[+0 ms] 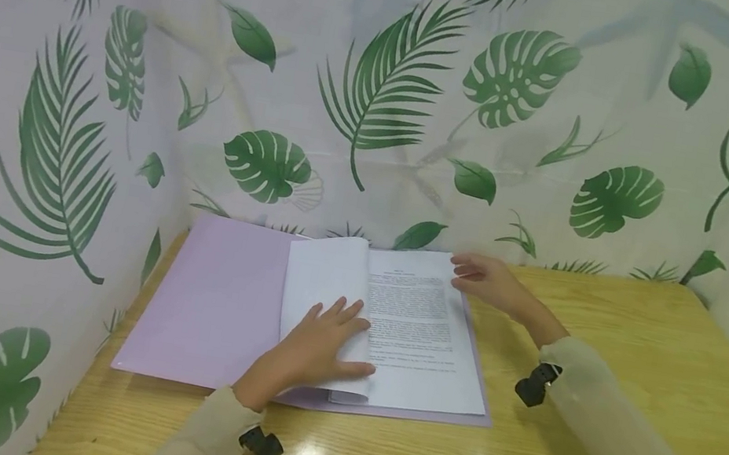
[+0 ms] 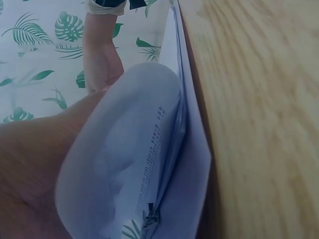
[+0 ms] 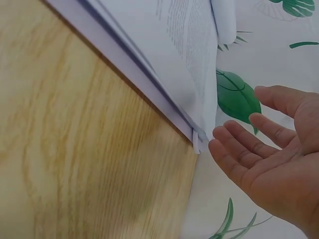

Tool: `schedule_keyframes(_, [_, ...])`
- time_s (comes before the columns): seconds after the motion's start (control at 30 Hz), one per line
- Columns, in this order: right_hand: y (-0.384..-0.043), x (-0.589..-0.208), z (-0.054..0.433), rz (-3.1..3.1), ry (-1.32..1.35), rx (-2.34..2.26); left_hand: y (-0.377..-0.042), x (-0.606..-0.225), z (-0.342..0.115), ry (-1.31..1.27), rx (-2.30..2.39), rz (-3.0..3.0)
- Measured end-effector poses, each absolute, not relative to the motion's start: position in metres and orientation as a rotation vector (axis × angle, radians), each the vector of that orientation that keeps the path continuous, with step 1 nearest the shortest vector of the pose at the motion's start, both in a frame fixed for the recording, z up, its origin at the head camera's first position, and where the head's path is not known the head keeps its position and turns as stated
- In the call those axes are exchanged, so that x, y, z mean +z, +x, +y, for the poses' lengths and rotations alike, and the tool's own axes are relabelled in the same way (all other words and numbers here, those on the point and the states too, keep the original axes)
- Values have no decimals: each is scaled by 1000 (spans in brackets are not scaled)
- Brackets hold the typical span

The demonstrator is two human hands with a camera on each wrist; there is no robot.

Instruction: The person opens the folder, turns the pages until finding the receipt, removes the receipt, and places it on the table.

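A lilac folder (image 1: 210,298) lies spread on the table, with a stack of printed sheets (image 1: 412,331) in its right half. One sheet (image 1: 325,269) is curled over to the left, its blank back showing. My left hand (image 1: 320,344) lies on that turned sheet with fingers spread, pressing it near the fold. In the left wrist view the sheet bulges in a loop (image 2: 144,94) beside the hand. My right hand (image 1: 485,280) is at the stack's upper right corner, fingers extended. Seen from the right wrist, the fingers (image 3: 239,149) sit just beside the page corner and pinch nothing.
The wooden table (image 1: 636,366) extends to the right of the folder and in front of it. A wall covering (image 1: 397,201) with green leaf prints rises right behind the folder, and another side of it stands at the left. Each wrist wears a small black device (image 1: 534,386).
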State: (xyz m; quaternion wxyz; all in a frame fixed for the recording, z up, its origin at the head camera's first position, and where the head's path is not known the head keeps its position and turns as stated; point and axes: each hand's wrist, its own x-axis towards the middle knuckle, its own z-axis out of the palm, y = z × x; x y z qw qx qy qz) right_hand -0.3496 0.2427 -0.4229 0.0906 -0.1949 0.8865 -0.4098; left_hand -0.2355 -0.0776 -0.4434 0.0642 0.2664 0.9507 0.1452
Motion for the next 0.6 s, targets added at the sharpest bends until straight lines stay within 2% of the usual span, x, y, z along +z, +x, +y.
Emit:
schedule_keyframes(0.47, [-362,-435,239,2631,-405,-1218,-227,-429,-88,893,328,2916])
schedule_keyframes(0.6, [-365,-440,240,2610,-366,-1228,-227,-428,-96,849,290,2902])
